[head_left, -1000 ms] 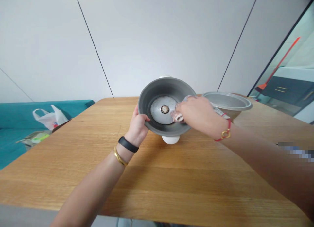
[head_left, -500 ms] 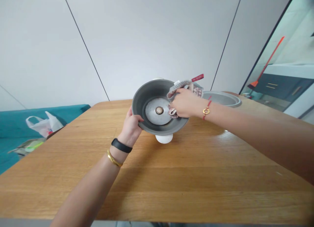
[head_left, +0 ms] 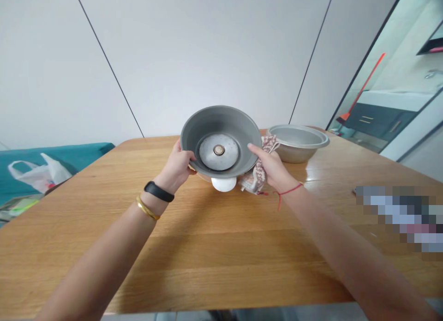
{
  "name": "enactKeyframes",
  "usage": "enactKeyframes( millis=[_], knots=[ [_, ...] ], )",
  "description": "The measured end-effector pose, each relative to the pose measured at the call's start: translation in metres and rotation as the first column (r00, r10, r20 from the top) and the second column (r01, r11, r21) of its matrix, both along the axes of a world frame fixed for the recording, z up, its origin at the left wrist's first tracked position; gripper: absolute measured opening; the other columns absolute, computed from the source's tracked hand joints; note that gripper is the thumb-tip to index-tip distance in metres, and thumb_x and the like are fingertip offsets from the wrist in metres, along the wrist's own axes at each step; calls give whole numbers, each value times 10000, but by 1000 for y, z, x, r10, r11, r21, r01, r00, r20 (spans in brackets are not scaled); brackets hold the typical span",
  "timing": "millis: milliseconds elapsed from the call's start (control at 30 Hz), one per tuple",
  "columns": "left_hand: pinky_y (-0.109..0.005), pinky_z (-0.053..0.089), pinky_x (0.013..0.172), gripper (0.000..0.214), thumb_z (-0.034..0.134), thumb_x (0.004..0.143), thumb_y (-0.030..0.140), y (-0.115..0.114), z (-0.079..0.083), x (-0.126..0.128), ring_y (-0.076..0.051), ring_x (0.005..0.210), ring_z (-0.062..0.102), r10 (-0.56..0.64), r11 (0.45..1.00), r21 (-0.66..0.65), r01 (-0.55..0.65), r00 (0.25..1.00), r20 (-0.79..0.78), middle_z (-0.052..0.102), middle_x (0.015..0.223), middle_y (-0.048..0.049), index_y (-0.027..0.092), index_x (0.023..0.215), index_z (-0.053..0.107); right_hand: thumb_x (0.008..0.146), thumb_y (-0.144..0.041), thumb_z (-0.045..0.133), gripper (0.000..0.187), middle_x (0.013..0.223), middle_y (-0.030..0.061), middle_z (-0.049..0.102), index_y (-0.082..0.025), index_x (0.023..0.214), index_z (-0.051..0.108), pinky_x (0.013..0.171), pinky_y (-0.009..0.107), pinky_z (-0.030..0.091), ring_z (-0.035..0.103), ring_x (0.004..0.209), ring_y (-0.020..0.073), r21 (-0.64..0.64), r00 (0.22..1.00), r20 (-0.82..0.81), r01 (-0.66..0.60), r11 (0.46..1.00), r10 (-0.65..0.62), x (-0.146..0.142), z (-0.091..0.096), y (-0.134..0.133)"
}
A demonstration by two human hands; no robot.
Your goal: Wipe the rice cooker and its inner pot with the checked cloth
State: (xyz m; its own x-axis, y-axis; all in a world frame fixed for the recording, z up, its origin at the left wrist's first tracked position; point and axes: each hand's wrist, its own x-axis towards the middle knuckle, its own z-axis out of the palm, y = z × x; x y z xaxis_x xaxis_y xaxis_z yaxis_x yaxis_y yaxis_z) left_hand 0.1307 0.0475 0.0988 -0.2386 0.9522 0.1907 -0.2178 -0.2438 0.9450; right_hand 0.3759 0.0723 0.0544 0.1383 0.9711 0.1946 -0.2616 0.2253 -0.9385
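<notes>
One gray pot (head_left: 221, 121), tilted, open toward camera

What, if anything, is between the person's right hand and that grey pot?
A patterned cloth hangs bunched between the right hand and the side of the grey pot; the thumb reaches bare over the rim.

Hands (head_left: 175, 167) (head_left: 274, 168) level; thumbs (head_left: 188, 156) inward

No legible lettering, no readable numbers, apparently
</notes>
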Motion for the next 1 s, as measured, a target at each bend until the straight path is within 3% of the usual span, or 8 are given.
enactKeyframes(
  millis=[133, 233, 300, 400, 533, 767, 900, 1000],
  knots=[
    [-563, 466, 994, 595, 809, 598, 212, -26, 1, 13, -420, 1244, 529, 240, 961, 229, -152, 873, -425, 621, 1250, -175, 198, 1164, 628, 587, -206, 670, 261, 742, 16, 702, -151, 841, 690, 703, 325, 567, 681, 750, 225, -86, 977, 189, 117, 989, -99, -4, 14, 4],
    [-674, 227, 1152, 883, 938, 553, 373, -56, -9, 39, -488, 1401, 386, 339, 887, 458, 66, 581, -740, 533, 1434, -209, 213, 1337, 564, 605, -224, 632, 225, 715, 9, 688, -158, 814, 682, 662, 301, 546, 661, 731, 215, -59, 943, 304, 163, 985, -138, -2, 15, 8],
    [-683, 140, 1175, 891, 953, 539, 306, -67, -20, 55, -485, 1285, 518, 320, 878, 410, 247, 332, -887, 646, 1274, -202, 215, 1342, 579, 618, -226, 626, 233, 733, 12, 695, -160, 834, 681, 676, 298, 547, 666, 751, 215, -37, 933, 329, 165, 986, -144, -3, 15, 8],
    [-601, 380, 1025, 404, 764, 733, 178, -64, -30, 66, -411, 930, 675, 286, 925, 271, 266, -22, -958, 713, 928, -186, 155, 1125, 671, 635, -226, 646, 265, 783, 28, 716, -156, 888, 684, 719, 308, 559, 684, 801, 228, -29, 943, 306, 148, 989, -132, -5, 15, 4],
    [-416, 439, 730, 136, 589, 828, 189, -46, -23, 53, -361, 809, 679, 332, 926, 268, 265, -236, -913, 702, 837, -186, 152, 941, 654, 708, -361, 717, 427, 1037, 79, 748, -154, 1076, 659, 834, 343, 570, 703, 962, 251, 23, 989, 140, 45, 999, -47, -9, 11, -7],
    [-335, 319, 606, 224, 617, 863, 415, -39, -5, 22, -304, 732, 663, 455, 889, 441, 127, -129, -881, 691, 769, -113, 200, 926, 623, 978, -506, 462, 599, 1506, 184, 509, -145, 1456, 454, 1152, 416, 401, 497, 1390, 243, 319, 895, 366, 138, 937, -256, -34, -24, -44],
    [-306, 278, 575, 204, 656, 788, 401, -57, 2, 16, -242, 641, 591, 490, 871, 491, -21, 129, -862, 638, 705, -53, 223, 841, 571, 992, -468, 462, 611, 1713, 92, 138, -240, 1555, 397, 1255, 569, 141, 50, 1582, 311, 588, 506, 731, -126, 799, -459, -51, -12, -77],
    [-290, 277, 558, 216, 697, 730, 364, -75, 6, 16, -192, 569, 505, 500, 858, 508, -74, 352, -792, 569, 636, -12, 220, 772, 542, 977, -482, 500, 604, 1718, 14, 133, -321, 1553, 421, 1240, 631, 84, 6, 1578, 348, 624, 280, 776, -210, 752, -565, -51, 30, -82]
  ],
)
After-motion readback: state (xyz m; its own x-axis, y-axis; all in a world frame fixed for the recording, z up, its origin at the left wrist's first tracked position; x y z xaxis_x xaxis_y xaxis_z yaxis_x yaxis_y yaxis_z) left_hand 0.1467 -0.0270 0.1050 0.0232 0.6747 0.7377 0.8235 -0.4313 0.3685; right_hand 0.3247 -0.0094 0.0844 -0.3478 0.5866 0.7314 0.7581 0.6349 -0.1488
